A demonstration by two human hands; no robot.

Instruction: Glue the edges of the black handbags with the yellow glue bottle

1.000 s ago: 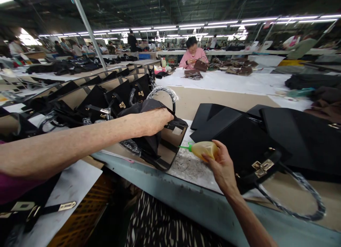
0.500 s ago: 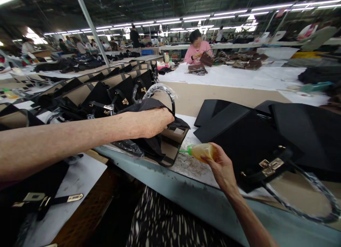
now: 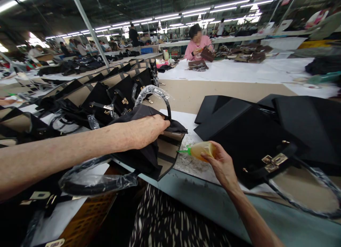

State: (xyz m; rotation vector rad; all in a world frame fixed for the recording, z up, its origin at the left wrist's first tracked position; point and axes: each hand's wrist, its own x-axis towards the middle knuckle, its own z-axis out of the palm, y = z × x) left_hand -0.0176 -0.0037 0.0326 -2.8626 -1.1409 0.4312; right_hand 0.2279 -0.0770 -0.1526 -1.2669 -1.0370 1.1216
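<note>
My left hand [image 3: 152,129] is closed on the black fabric at the upper edge of a black handbag [image 3: 138,156]; its fingertips are partly hidden. The bag lies tilted at the table edge, its beige inside facing right. One plastic-wrapped handle [image 3: 156,92] arches behind my hand, and another wrapped handle [image 3: 98,188] hangs over the front edge. In my right hand [image 3: 222,163] is a soft squeeze bottle [image 3: 201,151] of yellowish liquid, lying sideways. Its green nozzle [image 3: 183,151] points left at the bag's open rim, touching or very close; I cannot tell which.
Several black handbags [image 3: 117,85] stand in rows at the left. Flat black bag pieces [image 3: 234,122] with gold clasps lie at the right. A yellow-brown crate [image 3: 90,218] stands below the table edge at the left. Across the table, a person in pink [image 3: 198,46] handles brown pieces.
My left hand and the handbag have shifted slightly left and toward me. The bag's front handle now hangs over the edge. The bottle remains by the bag's rim.
</note>
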